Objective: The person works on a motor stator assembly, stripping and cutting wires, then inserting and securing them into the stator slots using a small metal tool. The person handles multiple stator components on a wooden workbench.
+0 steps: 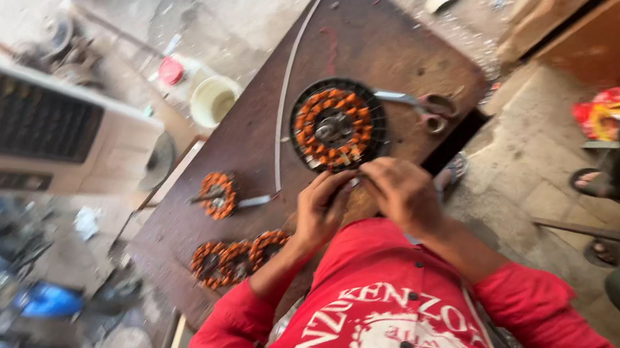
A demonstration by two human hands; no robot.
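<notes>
A round black stator point(335, 126) wound with copper-orange coils lies on a dark brown board point(362, 36). My left hand point(321, 208) and my right hand point(402, 195) meet at its near edge, fingers pinched together on something small that I cannot make out, perhaps a wire end. Both sleeves are red. Scissors point(426, 108) with reddish handles lie just right of the stator.
Smaller copper-wound stators point(218, 195) point(233, 259) lie on the board's left part, and a long thin curved strip point(286, 90) runs along it. A white bucket point(213, 99) stands on the floor at left beside a beige appliance point(25, 128). Another person's sandalled feet point(598, 184) are at right.
</notes>
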